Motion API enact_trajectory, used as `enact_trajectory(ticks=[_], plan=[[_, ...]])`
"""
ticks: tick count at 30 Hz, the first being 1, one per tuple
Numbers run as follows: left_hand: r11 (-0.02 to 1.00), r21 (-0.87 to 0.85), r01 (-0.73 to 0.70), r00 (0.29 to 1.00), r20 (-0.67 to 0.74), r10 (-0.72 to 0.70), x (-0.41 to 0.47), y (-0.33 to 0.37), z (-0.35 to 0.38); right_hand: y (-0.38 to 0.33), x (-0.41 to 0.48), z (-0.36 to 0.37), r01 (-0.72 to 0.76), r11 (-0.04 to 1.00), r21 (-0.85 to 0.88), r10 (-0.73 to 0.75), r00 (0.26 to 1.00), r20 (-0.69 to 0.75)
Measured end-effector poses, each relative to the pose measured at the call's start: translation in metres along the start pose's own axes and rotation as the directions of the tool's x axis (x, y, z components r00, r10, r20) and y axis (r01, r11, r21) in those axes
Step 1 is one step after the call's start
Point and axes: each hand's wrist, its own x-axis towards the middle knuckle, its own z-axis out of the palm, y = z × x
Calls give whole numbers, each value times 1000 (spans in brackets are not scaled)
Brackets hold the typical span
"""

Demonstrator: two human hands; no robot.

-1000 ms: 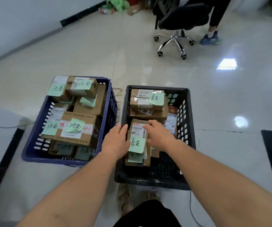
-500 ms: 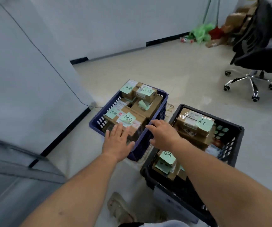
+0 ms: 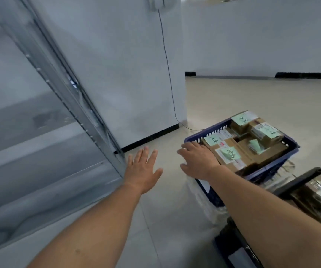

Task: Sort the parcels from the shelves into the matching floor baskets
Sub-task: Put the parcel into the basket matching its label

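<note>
A blue floor basket [image 3: 208,133] at centre right holds several brown parcels [image 3: 260,151] with green handwritten notes. At the lower right edge a black basket [image 3: 233,246] also holds parcels, partly cut off. My left hand [image 3: 143,171] hovers over bare floor left of the blue basket, fingers spread, holding nothing. In front of the blue basket's near corner is my right hand [image 3: 198,161], fingers apart and empty. A blurred metal shelf frame [image 3: 63,93] fills the left side.
A white wall [image 3: 126,64] with a thin black cable [image 3: 168,74] running down it stands behind the blue basket. A black skirting strip runs along the wall's foot. Pale tiled floor [image 3: 252,97] stretches beyond the baskets.
Both hands have let go of the parcel in the black basket and come away empty. The view has swung left, from the baskets toward the shelf frame and wall.
</note>
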Motion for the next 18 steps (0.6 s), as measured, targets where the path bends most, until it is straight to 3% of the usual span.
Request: enact_trajectory(ticks=[9, 18], plan=[[974, -136, 179, 979, -71, -189, -68, -172, 12, -182, 73, 12, 205, 974, -92, -206, 979, 4], [884, -166, 438, 880, -120, -459, -186, -380, 53, -432, 135, 41, 488, 866, -111, -487, 872, 38]])
